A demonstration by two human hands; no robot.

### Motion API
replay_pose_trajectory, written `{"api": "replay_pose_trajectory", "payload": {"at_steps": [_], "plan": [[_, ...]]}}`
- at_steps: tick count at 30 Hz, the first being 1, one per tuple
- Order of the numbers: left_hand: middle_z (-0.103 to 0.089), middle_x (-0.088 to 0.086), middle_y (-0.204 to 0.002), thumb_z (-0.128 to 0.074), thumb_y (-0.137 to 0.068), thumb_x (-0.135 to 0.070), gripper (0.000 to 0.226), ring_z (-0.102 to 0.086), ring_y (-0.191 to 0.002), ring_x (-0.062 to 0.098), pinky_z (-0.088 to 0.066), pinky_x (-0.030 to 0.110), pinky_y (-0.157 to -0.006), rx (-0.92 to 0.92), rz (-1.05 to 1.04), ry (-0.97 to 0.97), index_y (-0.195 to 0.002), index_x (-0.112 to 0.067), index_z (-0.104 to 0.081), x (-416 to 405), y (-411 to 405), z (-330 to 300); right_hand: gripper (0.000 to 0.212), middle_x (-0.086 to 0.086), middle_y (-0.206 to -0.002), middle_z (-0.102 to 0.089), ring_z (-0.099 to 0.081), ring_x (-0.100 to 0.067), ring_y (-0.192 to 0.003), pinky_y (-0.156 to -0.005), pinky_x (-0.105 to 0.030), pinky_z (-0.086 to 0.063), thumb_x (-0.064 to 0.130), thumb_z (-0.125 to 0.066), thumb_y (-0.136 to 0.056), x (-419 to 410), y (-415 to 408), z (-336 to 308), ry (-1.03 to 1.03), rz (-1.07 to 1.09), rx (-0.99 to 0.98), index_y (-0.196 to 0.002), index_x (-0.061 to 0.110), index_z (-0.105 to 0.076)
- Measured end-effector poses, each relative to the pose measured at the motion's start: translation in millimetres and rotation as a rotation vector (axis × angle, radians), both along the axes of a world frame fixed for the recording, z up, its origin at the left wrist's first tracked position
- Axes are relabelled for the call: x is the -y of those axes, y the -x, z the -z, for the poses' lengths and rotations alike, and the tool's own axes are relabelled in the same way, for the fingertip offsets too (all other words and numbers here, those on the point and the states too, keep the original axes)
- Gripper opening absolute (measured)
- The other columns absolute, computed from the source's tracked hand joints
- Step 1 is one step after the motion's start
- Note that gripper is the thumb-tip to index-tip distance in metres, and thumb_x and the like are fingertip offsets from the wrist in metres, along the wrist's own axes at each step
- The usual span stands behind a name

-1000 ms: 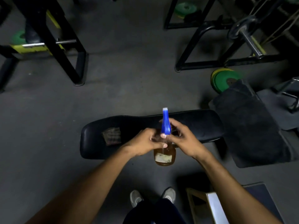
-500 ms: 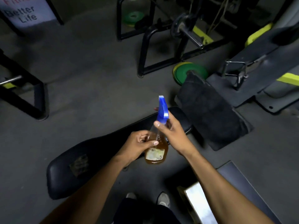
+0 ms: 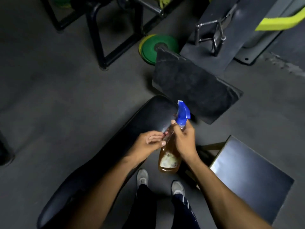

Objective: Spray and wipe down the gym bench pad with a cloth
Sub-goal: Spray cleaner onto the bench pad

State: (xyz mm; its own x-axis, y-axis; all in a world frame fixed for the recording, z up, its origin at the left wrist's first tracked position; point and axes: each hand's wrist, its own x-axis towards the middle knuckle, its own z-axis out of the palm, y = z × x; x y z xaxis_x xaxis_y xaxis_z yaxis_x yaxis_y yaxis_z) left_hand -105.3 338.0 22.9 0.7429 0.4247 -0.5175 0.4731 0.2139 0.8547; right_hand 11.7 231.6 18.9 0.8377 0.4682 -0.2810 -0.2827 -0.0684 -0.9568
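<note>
A clear spray bottle (image 3: 168, 160) of amber liquid with a blue trigger head (image 3: 182, 113) hangs over the near edge of the long black bench pad (image 3: 137, 128). My right hand (image 3: 184, 141) is wrapped around the bottle's neck just below the blue head. My left hand (image 3: 149, 143) touches the bottle's shoulder with its fingertips. The pad runs from the lower left toward the upper middle. No cloth shows in either hand.
A dark square pad (image 3: 193, 86) lies on the floor past the bench's far end. Behind it are green weight plates (image 3: 158, 47), a black steel frame (image 3: 105, 40) and a grey machine base (image 3: 219, 38). A box (image 3: 252, 177) stands at my right. My shoes (image 3: 142, 176) are below.
The view has swung and closed in, so the bench now runs diagonally. My right hand's grip on the bottle neck persists; the left hand's fingers have shifted up toward the bottle's shoulder.
</note>
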Motion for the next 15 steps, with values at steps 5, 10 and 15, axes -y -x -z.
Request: {"api": "replay_pose_trajectory", "payload": {"at_steps": [5, 10, 15], "plan": [[-0.069, 0.008, -0.123, -0.074, -0.088, -0.009, 0.035, -0.062, -0.121, 0.016, -0.047, 0.018, -0.098, -0.139, 0.139, -0.147, -0.122, -0.006, -0.066, -65, -19, 58, 0.025, -0.006, -0.069, -0.07, -0.069, -0.019, -0.061, -0.063, -0.037, -0.056, 0.027, -0.065, -0.096, -22, -9, 67, 0.19, 0.081, -0.036, -0.113, 0.01, -0.067], [-0.053, 0.003, -0.143, -0.07, -0.091, -0.038, 0.054, -0.05, -0.132, 0.02, -0.039, 0.029, -0.105, -0.382, 0.475, -0.463, -0.14, -0.023, -0.053, -122, -33, 151, 0.018, -0.007, -0.077, -0.074, -0.074, -0.023, -0.067, -0.068, -0.047, -0.062, 0.029, -0.068, -0.086, -41, -4, 143, 0.351, 0.078, -0.009, -0.099, 0.017, -0.07], [0.003, -0.005, -0.169, -0.062, -0.088, -0.058, 0.092, -0.001, -0.155, 0.019, -0.005, 0.043, -0.125, -0.533, 0.839, -0.74, -0.16, -0.027, -0.013, -151, -39, 247, 0.021, -0.001, -0.076, -0.071, -0.075, -0.015, -0.062, -0.069, -0.048, -0.065, 0.012, -0.069, -0.088, -57, 10, 195, 0.434, 0.023, -0.004, -0.099, 0.029, -0.066]]}}
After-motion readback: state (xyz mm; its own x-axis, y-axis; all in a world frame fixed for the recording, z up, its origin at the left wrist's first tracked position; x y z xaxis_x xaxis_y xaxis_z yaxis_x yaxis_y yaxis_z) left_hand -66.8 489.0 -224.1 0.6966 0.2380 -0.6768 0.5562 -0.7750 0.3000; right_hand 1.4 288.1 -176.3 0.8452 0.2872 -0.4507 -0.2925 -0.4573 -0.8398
